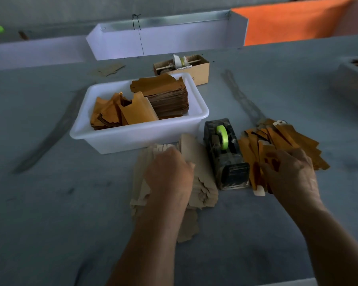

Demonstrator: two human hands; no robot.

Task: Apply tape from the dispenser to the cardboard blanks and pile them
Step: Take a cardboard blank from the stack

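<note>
The person's left hand (pixel 170 172) grips a pale cardboard blank (pixel 191 150) left of the tape dispenser (pixel 225 153). The right hand (pixel 287 172) curls into the orange pile (pixel 281 145). Blanks look light, thin, bendy, so an edge pinch seems best.

Single head-worn wide-angle view, looking forward and down, close above a grey table (pixel 50 203); far edge toward 12 o'clock.

Small brown box (pixel 196 72), perhaps cardboard, beyond white tub (pixel 136 137).
</note>
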